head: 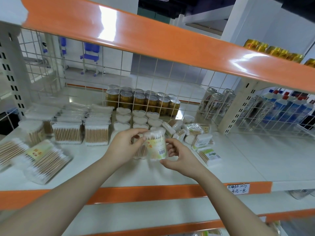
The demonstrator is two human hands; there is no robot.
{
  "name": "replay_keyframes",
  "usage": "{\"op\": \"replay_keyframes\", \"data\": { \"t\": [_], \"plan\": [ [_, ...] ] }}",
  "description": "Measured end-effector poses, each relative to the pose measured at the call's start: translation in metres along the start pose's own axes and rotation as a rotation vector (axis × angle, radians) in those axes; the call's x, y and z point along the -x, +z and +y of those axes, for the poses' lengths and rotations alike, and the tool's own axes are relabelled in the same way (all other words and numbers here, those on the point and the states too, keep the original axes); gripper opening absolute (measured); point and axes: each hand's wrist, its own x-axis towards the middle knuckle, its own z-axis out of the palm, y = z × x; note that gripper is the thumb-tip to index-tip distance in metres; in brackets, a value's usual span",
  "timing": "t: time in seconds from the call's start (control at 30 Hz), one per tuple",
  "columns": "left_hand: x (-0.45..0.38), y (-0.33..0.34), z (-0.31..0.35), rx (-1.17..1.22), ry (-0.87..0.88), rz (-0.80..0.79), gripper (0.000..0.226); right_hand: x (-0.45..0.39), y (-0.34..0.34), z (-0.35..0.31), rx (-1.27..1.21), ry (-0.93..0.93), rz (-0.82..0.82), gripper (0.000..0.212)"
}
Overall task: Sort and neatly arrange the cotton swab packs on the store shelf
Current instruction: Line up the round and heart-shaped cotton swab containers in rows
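A round clear tub of cotton swabs (156, 145) with a yellow-green label and a barcode is held upright above the white shelf (119, 171). My left hand (125, 148) pinches its upper left side. My right hand (177, 157) curls round its lower right side. Another swab pack (140, 153) stands partly hidden behind the tub. Rectangular clear boxes of wooden swabs (96, 133) stand in rows at the left. Heart-shaped swab tubs (139, 119) sit in rows behind my hands. Several loose packs (196, 132) lie jumbled at the right.
Flat swab bags (42, 159) lie at the shelf's front left. Gold cans (141, 101) and tall silver cans (213, 103) stand behind a wire grid. An orange upper shelf edge (153, 40) overhangs. A handwritten price tag (237, 188) sits on the front rail.
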Motion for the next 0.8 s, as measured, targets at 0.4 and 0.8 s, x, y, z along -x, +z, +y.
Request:
{"op": "replay_keyframes", "data": {
  "t": [0.4,0.8],
  "plan": [
    [-0.002,0.014,0.003,-0.165,0.247,-0.066,0.031,-0.001,0.005,0.014,0.088,0.039,0.071,0.052],
    [-0.003,0.016,-0.006,-0.381,0.158,-0.035,0.047,-0.002,-0.009,0.044,0.201,0.181,0.141,0.046]
  ]
}}
